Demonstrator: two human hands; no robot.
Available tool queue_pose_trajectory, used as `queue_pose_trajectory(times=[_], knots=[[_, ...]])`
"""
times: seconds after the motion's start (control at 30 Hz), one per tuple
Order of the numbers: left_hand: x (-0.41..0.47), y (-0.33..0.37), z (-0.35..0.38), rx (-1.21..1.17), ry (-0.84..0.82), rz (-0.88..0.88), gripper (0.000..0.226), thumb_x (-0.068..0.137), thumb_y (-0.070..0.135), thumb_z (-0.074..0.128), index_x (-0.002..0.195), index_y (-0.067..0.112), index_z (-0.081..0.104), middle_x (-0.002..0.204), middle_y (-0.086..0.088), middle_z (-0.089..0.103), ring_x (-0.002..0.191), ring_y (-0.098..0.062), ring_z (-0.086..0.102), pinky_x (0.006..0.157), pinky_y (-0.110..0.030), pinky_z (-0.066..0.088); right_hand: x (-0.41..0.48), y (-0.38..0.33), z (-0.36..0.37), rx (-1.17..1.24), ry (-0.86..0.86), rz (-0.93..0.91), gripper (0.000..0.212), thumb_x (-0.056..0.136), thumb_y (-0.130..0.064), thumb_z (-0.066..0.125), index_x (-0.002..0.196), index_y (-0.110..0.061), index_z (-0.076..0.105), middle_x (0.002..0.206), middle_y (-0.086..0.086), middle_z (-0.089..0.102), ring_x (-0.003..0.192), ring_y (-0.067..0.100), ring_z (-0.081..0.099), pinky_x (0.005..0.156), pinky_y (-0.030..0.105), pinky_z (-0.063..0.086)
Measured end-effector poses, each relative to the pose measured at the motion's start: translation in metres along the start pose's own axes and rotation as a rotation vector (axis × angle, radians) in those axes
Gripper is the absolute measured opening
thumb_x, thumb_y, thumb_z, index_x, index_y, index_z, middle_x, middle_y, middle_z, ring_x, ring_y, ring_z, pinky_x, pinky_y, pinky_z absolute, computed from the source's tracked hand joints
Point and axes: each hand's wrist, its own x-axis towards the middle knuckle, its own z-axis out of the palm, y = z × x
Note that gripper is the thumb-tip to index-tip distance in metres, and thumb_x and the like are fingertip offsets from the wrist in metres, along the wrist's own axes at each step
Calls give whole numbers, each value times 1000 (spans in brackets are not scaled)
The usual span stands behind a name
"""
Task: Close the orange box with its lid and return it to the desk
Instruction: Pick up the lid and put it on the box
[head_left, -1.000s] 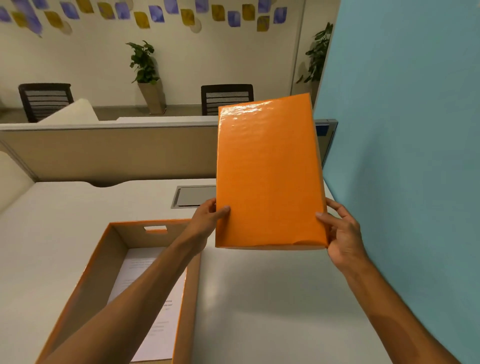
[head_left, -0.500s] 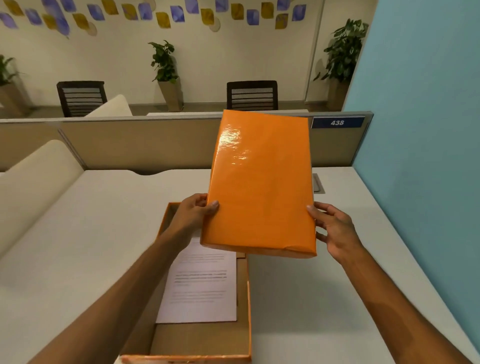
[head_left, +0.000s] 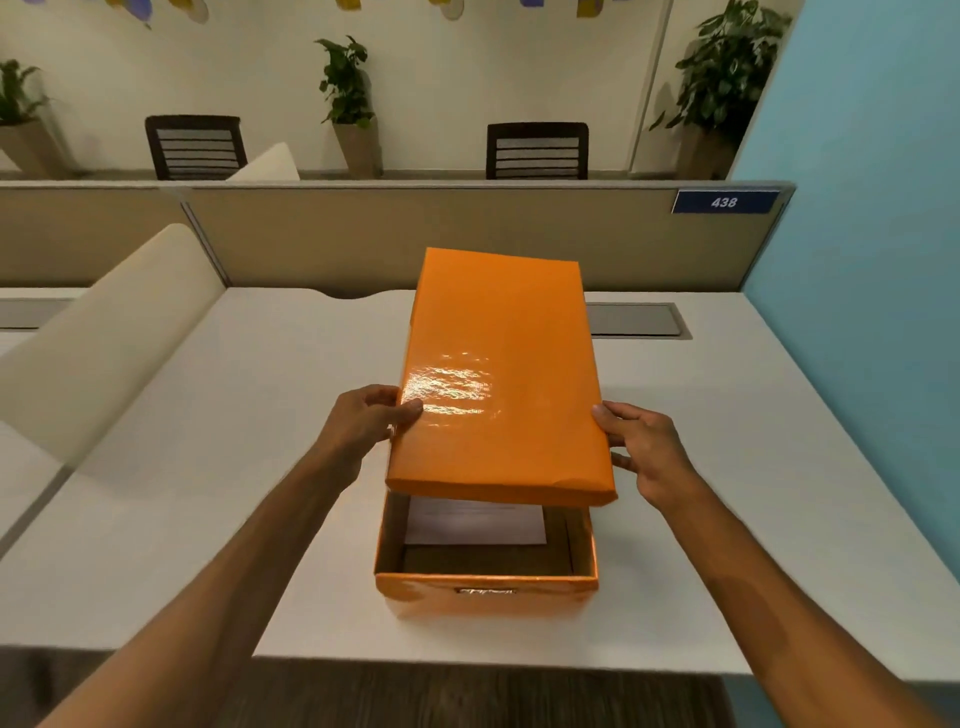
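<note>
— While the lid hangs there over the orange box, which step would you call this?

— The closing itself, not yet done. The person has the lid by its two long sides: the left hand wraps the left edge with the thumb lying on the glossy top, and the right hand presses fingers against the right edge. Both hands are closed on the lid, nothing else in them.

— And the box?

— It sits on the white desk, close to the near edge, straight in front of the person. It is open at the near end, where I can see a sheet of paper lying on the floor of it. The lid covers the far part from view, so whether its far end touches the box rim I cannot tell. The near end is plainly lifted clear.

— What does the next move want, then?

— I'd say lowering the near end while keeping the lid square to the box, so its skirt slips outside all four walls. The lid looks turned a little off the box's line; that would need correcting first, or a corner may catch on the rim.

— And after that?

— Since the box is on the desk already, I judge little is left beyond seating the lid and letting go.
</note>
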Motion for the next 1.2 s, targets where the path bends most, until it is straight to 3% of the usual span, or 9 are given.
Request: queue_pose_trajectory(times=[0.27,0.5,0.7,0.83,1.2], knots=[[-28,-42,-8,18,-21,-123,42,87,29,69,124,10,61,120,-8,67,111,-30,63,102,-52,48,-25,30,9,-120,-9,58,43,91,-35,66,129,-17,61,119,5,67,105,28,64,93,55,52],[-43,-63,-1,25,-25,-181,45,90,30,66,128,7,58,124,-11,64,112,-33,61,101,-53,48,-41,45,6,-145,-37,102,39,95,-35,61,129,-16,62,118,6,66,105,29,63,73,43,53],[-47,-69,2,41,-40,-189,45,93,29,62,131,6,55,129,-12,61,115,-35,60,102,-55,47,-48,48,5,-166,-55,116,39,95,-36,59,130,-18,60,121,6,65,106,31,63,77,47,54],[-45,-72,2,55,-31,-192,45,94,27,61,133,5,53,130,-13,61,115,-34,60,101,-53,47,-50,49,6,-188,-63,109,37,95,-34,61,128,-17,61,121,6,65,105,29,64,71,43,55],[-46,-91,9,-7,-43,-200,46,96,28,57,138,12,47,131,-11,59,109,-31,61,87,-44,51,-48,60,9,-254,-33,95,38,96,-27,60,132,-13,60,119,4,64,106,28,63,73,42,55]])
